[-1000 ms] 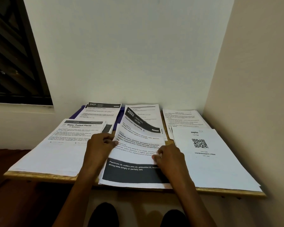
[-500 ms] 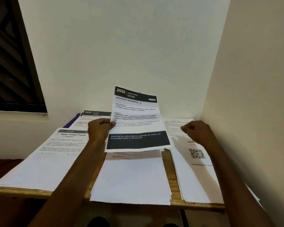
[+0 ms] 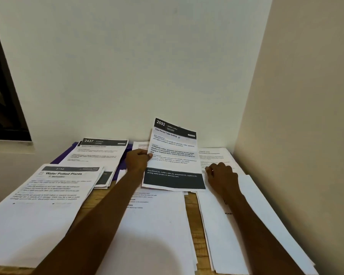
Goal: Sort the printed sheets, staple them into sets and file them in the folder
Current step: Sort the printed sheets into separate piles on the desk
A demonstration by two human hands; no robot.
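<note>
Lowered right hand point(image 3: 221, 176); one sheet point(image 3: 173, 155) aloft

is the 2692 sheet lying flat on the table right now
No, the left hand pinches the 2692 sheet by its left edge and holds it raised, tilted up above the stacks on the table.
</note>
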